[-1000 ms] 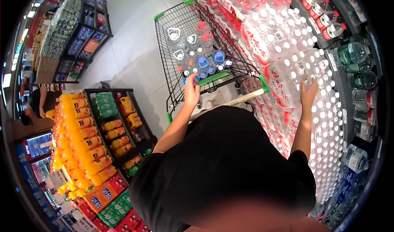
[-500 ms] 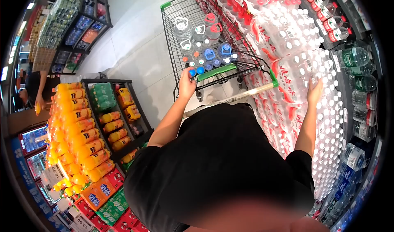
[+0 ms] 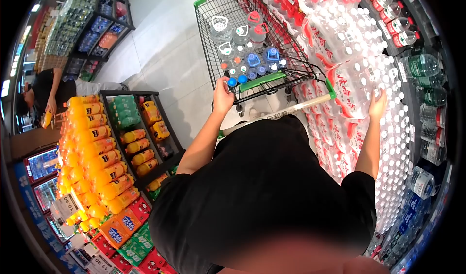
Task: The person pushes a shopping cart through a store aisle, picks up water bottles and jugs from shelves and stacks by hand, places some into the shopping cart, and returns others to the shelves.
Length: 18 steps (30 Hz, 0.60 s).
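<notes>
My left hand point(image 3: 223, 95) is closed on the near left corner of a black wire shopping cart point(image 3: 206, 43) with green corner pieces. Right beside its fingertips are two blue-capped bottles point(image 3: 238, 81). Inside the cart stand several clear water bottles, among them large ones with white handles point(image 3: 220, 25), red handles point(image 3: 258, 30) and blue handles point(image 3: 272, 55). On the right, my right hand point(image 3: 377, 106) lies against a shrink-wrapped pack of white-capped bottles point(image 3: 350, 90), thumb and fingers apart. The exact contact of its fingertips is hard to make out.
Orange drink bottles point(image 3: 104, 157) are stacked at the left beside a dark shelf rack point(image 3: 158, 165). Boxed drinks point(image 3: 119, 230) sit below them. Shelves of large water bottles point(image 3: 422, 65) line the far right. Another person point(image 3: 41, 94) at the left edge holds an orange bottle.
The cart and both my hands appear slightly farther right in view, my left hand still at the cart's corner. More of the other person shows at the left.
</notes>
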Available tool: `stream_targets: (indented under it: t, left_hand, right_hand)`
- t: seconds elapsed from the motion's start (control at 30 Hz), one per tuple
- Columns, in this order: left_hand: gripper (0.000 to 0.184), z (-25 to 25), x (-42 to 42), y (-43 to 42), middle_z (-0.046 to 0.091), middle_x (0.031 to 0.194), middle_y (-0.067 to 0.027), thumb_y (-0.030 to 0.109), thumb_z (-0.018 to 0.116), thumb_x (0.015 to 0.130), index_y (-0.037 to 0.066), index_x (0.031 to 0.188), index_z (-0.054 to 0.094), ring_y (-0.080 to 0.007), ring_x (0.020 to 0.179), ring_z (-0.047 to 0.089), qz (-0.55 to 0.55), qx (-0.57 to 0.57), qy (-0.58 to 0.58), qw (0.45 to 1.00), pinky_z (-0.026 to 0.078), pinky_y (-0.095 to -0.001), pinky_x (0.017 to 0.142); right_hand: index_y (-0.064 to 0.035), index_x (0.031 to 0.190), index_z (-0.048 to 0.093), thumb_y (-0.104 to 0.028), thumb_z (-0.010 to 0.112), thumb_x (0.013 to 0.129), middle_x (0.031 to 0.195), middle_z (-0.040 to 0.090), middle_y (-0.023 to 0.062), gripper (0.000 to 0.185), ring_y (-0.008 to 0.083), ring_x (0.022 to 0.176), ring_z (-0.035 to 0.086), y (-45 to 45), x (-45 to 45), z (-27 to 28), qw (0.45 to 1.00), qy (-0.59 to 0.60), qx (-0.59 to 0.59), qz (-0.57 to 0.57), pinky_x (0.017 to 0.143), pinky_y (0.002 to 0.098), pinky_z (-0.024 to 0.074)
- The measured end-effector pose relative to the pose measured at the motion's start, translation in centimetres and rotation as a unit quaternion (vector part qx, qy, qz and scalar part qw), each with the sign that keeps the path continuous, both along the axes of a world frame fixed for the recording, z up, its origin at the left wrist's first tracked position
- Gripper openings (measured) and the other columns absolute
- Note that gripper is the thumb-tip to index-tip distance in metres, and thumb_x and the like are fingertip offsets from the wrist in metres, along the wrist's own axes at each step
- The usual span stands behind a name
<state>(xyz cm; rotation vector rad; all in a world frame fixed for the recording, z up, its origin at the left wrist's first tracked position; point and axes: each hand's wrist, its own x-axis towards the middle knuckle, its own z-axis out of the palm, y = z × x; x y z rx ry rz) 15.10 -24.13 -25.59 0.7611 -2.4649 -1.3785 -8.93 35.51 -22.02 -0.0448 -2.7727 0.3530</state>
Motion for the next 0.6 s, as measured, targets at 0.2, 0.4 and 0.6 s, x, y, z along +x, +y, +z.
stream_targets:
  t: [0.2, 0.4, 0.6]
  left_hand:
    - [0.049, -1.5, -1.1, -1.1, 0.042, 0.069, -0.0038, -0.009, 0.059, 0.068, 0.008, 0.113, 0.05, -0.0168, 0.06, 0.045, -0.043, -0.005, 0.01, 0.999, 0.042, -0.0322, 0.056]
    - [0.018, -7.8, -3.4, -4.8, 0.066, 0.078, -0.0138, 0.019, 0.062, 0.089, 0.004, 0.1, 0.063, -0.0258, 0.07, 0.063, -0.138, 0.003, -0.005, 0.99, 0.05, -0.0383, 0.067]
    - [0.035, -13.0, -10.5, -10.4, 0.061, 0.121, -0.0215, 0.007, 0.059, 0.089, 0.001, 0.124, 0.056, -0.0348, 0.11, 0.059, -0.213, -0.003, -0.076, 0.974, 0.046, -0.0401, 0.094]
  right_hand:
    - [0.0007, 0.134, 0.05, -0.043, 0.059, 0.093, 0.142, 0.046, 0.0228, 0.061, 0.0359, 0.135, 0.04, 0.4, -0.3, -0.3, 1.0, 0.013, 0.009, 0.014, 0.112, 0.0438, 0.0292]
    - [0.0031, 0.134, 0.048, -0.048, 0.057, 0.092, 0.139, 0.048, 0.0241, 0.067, 0.0375, 0.131, 0.044, 1.4, -0.8, -2.5, 0.999, 0.008, 0.038, -0.016, 0.11, 0.0448, 0.0335]
    - [0.0019, 0.129, 0.051, -0.04, 0.064, 0.087, 0.134, 0.05, 0.0252, 0.06, 0.0389, 0.127, 0.046, -1.3, 0.6, 1.1, 1.0, -0.011, 0.001, -0.029, 0.107, 0.045, 0.0376]
